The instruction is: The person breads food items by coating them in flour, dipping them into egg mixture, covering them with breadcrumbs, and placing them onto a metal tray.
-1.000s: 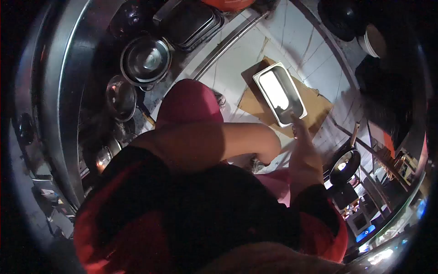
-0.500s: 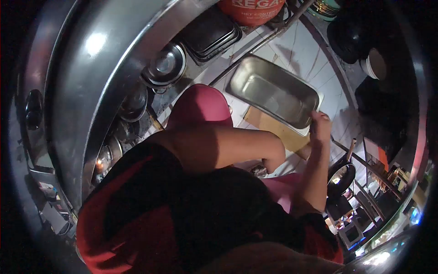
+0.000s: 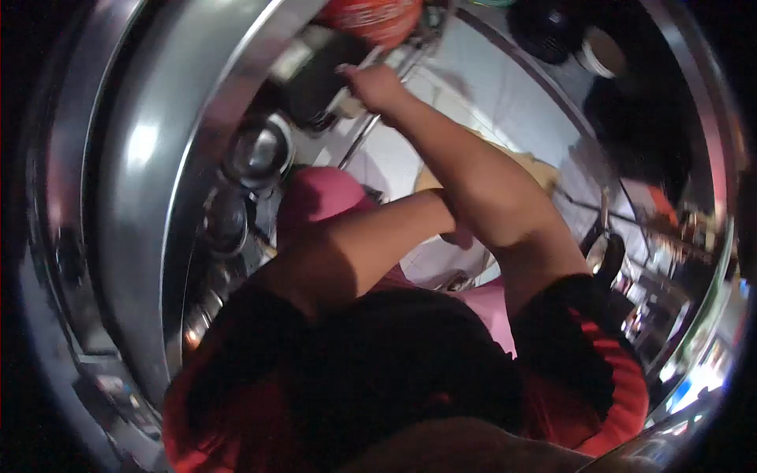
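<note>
My right hand (image 3: 377,88) reaches across to the upper left, its fingers curled at the edge of a deep rectangular metal pan (image 3: 325,72). The pan is blurred and in shadow, over the spot of the dark stacked trays, and its far end shows as a pale patch. Whether it rests on them cannot be made out. My left hand (image 3: 459,235) is low in the middle, mostly hidden behind my right forearm; only a few fingertips show. Below the forearms lies a piece of brown cardboard (image 3: 430,175) on the white tiled floor.
Round metal pans (image 3: 260,151) line the left side beside a large curved steel surface (image 3: 142,197). An orange-red container (image 3: 374,20) stands at the top. A white tub (image 3: 603,51) is at the upper right, and a rack with utensils (image 3: 686,236) below it.
My right hand has swung from right to upper left, and the metal pan has left its place above the cardboard. The view has shifted; my left hand stays low near the middle.
</note>
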Motion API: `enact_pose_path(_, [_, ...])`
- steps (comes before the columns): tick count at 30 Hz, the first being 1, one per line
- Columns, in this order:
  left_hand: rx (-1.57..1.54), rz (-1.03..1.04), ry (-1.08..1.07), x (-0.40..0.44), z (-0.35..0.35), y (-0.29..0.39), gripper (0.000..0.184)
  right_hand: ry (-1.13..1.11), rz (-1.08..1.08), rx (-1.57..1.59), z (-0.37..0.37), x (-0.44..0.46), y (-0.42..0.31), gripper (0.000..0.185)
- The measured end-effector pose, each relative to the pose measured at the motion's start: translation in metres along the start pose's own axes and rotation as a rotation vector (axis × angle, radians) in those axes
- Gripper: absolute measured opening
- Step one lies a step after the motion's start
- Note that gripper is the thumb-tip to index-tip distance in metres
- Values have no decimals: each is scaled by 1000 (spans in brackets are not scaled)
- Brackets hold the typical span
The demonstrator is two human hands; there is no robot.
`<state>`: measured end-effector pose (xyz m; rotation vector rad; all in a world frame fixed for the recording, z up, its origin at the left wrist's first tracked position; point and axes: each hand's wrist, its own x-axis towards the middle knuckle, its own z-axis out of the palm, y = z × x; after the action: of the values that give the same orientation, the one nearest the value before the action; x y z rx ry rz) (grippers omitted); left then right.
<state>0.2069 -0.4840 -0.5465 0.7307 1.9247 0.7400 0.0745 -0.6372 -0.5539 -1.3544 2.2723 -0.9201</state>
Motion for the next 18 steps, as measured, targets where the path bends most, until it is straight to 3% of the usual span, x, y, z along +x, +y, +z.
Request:
enact_pose_path(1, [-18, -24, -6, 4, 1, -10, 51, -88, 161, 281, -9, 3, -11, 31])
enact_pose_path(3, [-74, -76, -26, 16, 3, -26, 50, -117, 561, 843, -27, 8, -32, 54])
enact_pose_path(4, [-106, -109, -29, 18, 5, -35, 49, -147, 550, 1049, -27, 10, -36, 51])
enact_pose_path(5, [-151, -142, -25, 20, 6, -47, 48, -189, 576, 1024, -49, 6, -49, 49])
enact_pose_path(8, [-535, -292, 56, 12, 16, -88, 46, -272, 404, 633, -56, -7, -38, 40])
enact_pose_path(10, [-676, -358, 70, 23, -3, -89, 44, -121, 129, 290, -47, -36, -11, 38])
enact_pose_path(12, [-880, -415, 110, 34, -11, -80, 42, 142, -248, -339, -31, -80, 13, 37])
enact_pose_path(13, [-964, -431, 129, 43, -13, -72, 42, 86, 33, -86, -41, -125, 15, 40])
enact_pose_path(15, [-1172, -449, 209, 37, -15, -43, 40, 209, 625, 479, -155, -264, -47, 47])
enact_pose_path(16, [-1164, -441, 251, 29, -11, -23, 40, 127, 673, 378, -202, -312, -64, 48])
enact_pose_path(17, [-1138, -430, 286, 13, -20, 4, 39, 104, 860, 490, -248, -364, -91, 52])
enact_pose_path(18, [-1016, -404, 310, -17, -35, 61, 27, 202, 767, 467, -281, -413, -111, 53])
